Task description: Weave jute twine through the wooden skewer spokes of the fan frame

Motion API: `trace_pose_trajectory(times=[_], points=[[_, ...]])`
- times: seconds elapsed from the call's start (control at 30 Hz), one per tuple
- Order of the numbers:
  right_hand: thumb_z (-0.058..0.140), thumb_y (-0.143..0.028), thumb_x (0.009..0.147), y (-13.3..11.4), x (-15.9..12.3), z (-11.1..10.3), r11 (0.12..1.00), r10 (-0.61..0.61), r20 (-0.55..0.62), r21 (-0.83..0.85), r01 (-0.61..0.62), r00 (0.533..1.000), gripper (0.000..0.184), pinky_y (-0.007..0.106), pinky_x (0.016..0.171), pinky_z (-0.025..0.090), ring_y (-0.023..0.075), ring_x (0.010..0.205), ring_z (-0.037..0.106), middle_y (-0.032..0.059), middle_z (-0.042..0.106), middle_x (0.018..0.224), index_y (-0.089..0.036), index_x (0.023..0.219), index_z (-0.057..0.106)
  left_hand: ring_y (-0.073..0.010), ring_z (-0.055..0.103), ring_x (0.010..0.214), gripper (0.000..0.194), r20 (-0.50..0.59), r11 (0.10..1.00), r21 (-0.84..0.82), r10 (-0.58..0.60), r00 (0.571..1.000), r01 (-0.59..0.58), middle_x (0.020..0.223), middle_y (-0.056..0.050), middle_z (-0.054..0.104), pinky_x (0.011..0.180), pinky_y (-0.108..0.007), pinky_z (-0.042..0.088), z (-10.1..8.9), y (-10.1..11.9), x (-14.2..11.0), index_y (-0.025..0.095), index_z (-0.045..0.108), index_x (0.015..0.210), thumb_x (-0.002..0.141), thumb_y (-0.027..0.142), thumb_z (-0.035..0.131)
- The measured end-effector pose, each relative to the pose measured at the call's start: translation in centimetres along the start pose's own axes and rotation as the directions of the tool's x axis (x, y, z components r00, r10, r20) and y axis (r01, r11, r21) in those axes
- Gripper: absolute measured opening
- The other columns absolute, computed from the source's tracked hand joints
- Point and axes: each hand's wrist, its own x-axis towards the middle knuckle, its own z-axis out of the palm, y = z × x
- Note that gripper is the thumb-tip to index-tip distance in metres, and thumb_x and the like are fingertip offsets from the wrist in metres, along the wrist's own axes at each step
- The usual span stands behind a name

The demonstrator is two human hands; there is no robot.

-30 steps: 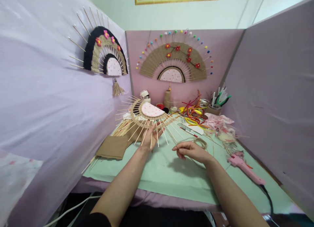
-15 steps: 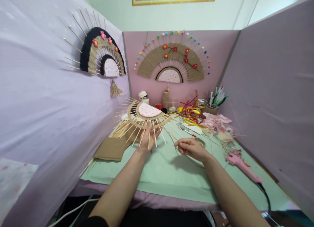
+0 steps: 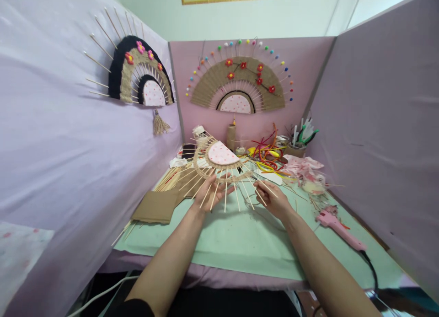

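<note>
A half-round woven fan (image 3: 222, 153) with a pink spotted centre, thin wooden sticks and bands of twine is held tilted above the table. My left hand (image 3: 208, 193) supports it from below, fingers behind the sticks. At the fan's right end, my right hand (image 3: 272, 199) is closed, thumb and fingers pinched around the twine (image 3: 252, 199) among the outer sticks. The loose twine hangs beneath the fan and trails down over the green tabletop. Part of my right fingers is hidden by sticks.
Folded brown cardboard (image 3: 154, 207) and a bundle of sticks (image 3: 168, 179) lie on the left. A pink glue gun (image 3: 343, 232) rests at right. Coloured pipe cleaners (image 3: 269, 150), pink cloth (image 3: 302, 165) and a tool pot (image 3: 295, 150) stand behind. Finished fans (image 3: 240, 81) hang on the partitions.
The fan has shifted right and rotated a little in my left hand. My right hand has come up to the fan's right edge, bringing the twine with it.
</note>
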Motion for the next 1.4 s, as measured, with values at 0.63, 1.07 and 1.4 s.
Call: trace_pose_trajectory(times=[0.63,1.07,1.4], points=[[0.066,-0.035,0.071,-0.6,-0.2,0.1,0.996,-0.039,-0.038,0.077,0.042,0.999,0.019,0.022,0.041,0.018,0.0061,0.041,0.022,-0.0079,0.031,0.044,-0.018,0.075,0.059,-0.032,0.053,0.111,0.023,0.1,0.984,-0.094,-0.142,0.985,0.151,0.099,-0.01,0.065,0.093,-0.063,0.032,0.4,0.4,-0.3,0.02,0.059,0.098,0.084,0.032,0.046],[0.065,-0.038,0.071,-0.5,-0.2,-0.1,0.998,-0.047,-0.006,0.033,0.047,0.999,0.021,0.022,0.041,0.016,0.0061,0.042,0.022,-0.007,0.031,0.047,-0.018,0.076,0.06,-0.0347,0.045,0.119,0.029,0.152,0.981,-0.132,-0.121,0.981,0.141,0.11,-0.013,0.063,0.096,-0.061,0.03,-0.5,0.6,0.0,0.016,0.061,0.103,0.084,0.026,0.041],[0.062,-0.041,0.074,-0.7,-0.8,-1.0,0.857,-0.043,0.095,-0.509,0.086,0.995,0.026,0.024,0.052,0.033,0.0095,0.053,0.043,-0.0004,0.055,0.059,-0.015,0.08,0.064,-0.0342,0.046,0.118,0.032,0.033,0.982,-0.182,0.061,0.998,-0.054,0.11,-0.012,0.063,0.095,-0.063,0.031,-0.7,1.0,0.4,0.016,0.057,0.109,0.082,0.025,0.042]])
